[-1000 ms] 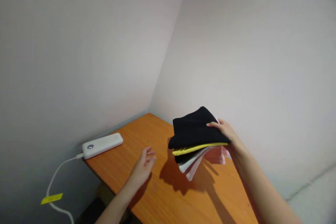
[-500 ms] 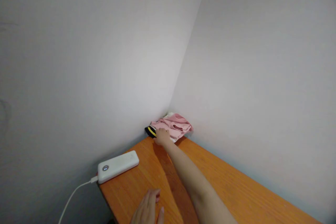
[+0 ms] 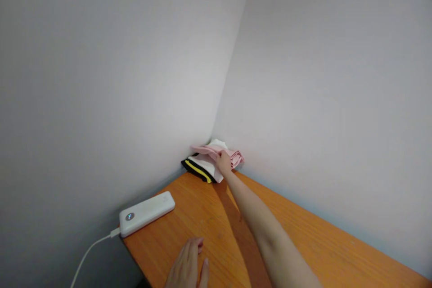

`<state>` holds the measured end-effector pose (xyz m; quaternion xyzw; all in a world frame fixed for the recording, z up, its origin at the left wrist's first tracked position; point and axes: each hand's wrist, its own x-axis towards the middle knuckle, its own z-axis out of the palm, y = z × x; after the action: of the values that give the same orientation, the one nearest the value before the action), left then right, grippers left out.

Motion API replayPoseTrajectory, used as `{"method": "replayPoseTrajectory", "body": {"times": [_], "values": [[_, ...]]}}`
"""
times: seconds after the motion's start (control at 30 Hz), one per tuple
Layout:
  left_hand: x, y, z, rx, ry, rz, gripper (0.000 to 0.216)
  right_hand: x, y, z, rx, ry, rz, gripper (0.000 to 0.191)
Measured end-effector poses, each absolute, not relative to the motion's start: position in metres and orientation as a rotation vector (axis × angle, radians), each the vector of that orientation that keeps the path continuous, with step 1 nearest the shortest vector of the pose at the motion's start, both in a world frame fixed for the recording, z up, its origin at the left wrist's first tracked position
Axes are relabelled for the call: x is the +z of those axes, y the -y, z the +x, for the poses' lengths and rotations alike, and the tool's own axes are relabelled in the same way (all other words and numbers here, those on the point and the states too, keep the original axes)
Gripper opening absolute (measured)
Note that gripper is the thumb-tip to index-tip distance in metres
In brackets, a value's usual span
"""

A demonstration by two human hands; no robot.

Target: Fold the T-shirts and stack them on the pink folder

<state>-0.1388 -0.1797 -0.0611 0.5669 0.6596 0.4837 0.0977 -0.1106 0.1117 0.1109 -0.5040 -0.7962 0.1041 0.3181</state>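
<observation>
At the far corner of the wooden table, my right hand (image 3: 223, 162) is closed on a pink piece of clothing (image 3: 236, 158); its exact kind cannot be made out. The pink fabric is bunched and partly raised over a stack. Below it show a white cloth (image 3: 203, 163) and a black cloth with a yellow band (image 3: 198, 171). Another white fabric (image 3: 218, 143) lies behind, against the walls. Near the front edge, my left hand (image 3: 185, 263) rests low over the tabletop, fingers stretched out and holding nothing. Its wrist is cut off by the frame.
A white power bank (image 3: 147, 214) with a small lit display lies along the left edge of the table (image 3: 192, 209). Its white cable (image 3: 88, 251) hangs down past that edge. Two pale walls (image 3: 303, 99) meet behind the cloth stack.
My right hand has shifted from the stack's left front to the pink clothing and gripped it. The pink fabric is pulled back, exposing more white, black and yellow cloth. My left hand stays put.
</observation>
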Motion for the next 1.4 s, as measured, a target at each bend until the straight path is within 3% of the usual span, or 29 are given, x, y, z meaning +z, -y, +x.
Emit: {"method": "replayPoseTrajectory", "body": {"times": [0.23, 0.37, 0.57, 0.7, 0.9, 1.1, 1.2, 1.4], "values": [[-0.043, 0.187, -0.138, 1.335, -1.999, 1.633, 0.039, 0.206, -0.073, 0.007, 0.393, 1.829, -1.159, 0.025], [-0.025, 0.195, -0.139, 1.350, -1.905, 1.517, 0.037, 0.219, 0.010, 0.119, 0.817, 2.138, -0.868, 0.035], [-0.019, 0.181, -0.147, 1.490, -1.630, 1.255, 0.046, 0.195, 0.113, 0.234, 0.879, 1.930, -1.238, 0.039], [-0.001, 0.174, -0.133, 1.428, -1.690, 1.520, 0.043, 0.167, 0.138, 0.257, 0.853, 2.022, -1.324, 0.033], [0.033, 0.180, -0.105, 0.929, -2.262, 2.034, 0.038, 0.108, 0.159, 0.206, 0.641, 2.267, -1.387, 0.031], [0.013, 0.179, -0.107, 0.736, -2.420, 1.993, 0.052, 0.053, 0.174, 0.137, 0.541, 2.356, -1.518, 0.024], [0.003, 0.179, -0.113, 0.784, -2.391, 2.020, 0.047, 0.056, 0.175, 0.134, 0.466, 2.269, -1.457, 0.014], [-0.003, 0.181, -0.118, 0.862, -2.366, 2.100, 0.036, 0.098, 0.211, 0.213, 0.226, 1.775, -1.413, 0.020]]}}
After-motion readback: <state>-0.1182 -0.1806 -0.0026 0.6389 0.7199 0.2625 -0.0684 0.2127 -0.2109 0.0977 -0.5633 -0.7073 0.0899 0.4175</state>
